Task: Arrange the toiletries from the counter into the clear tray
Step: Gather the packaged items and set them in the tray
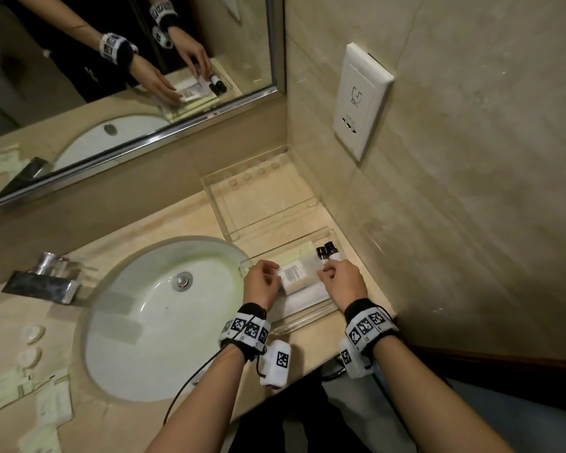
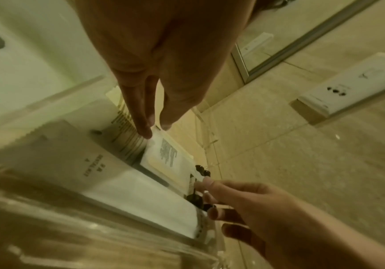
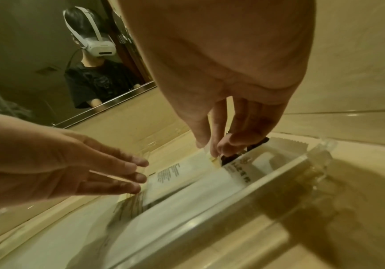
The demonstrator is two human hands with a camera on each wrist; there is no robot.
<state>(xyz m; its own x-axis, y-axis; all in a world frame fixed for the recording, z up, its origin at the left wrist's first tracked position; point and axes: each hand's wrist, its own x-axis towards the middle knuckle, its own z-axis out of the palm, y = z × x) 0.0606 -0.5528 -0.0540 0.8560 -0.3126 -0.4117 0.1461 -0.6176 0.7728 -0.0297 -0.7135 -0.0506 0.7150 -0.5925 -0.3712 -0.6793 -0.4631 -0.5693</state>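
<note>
The clear tray (image 1: 303, 319) sits on the counter right of the sink, against the side wall. Inside lie flat packets and two small dark-capped bottles (image 1: 326, 251) at its far right. A white printed packet (image 1: 294, 276) lies on top of the others. My left hand (image 1: 273, 273) touches its left edge with straight fingertips (image 2: 147, 130). My right hand (image 1: 325, 272) pinches its right edge between thumb and fingers (image 3: 200, 143), just in front of the bottles (image 3: 229, 158). The left wrist view shows the packet (image 2: 163, 156) between both hands, over a wrapper printed "dental kit".
A second clear tray (image 1: 258, 204) stands empty behind the first, in the corner. The white sink (image 1: 144, 322) and chrome faucet (image 1: 46, 276) lie to the left. More wrapped packets (image 1: 46, 407) rest at the counter's near left. A wall socket (image 1: 360, 99) is on the right wall.
</note>
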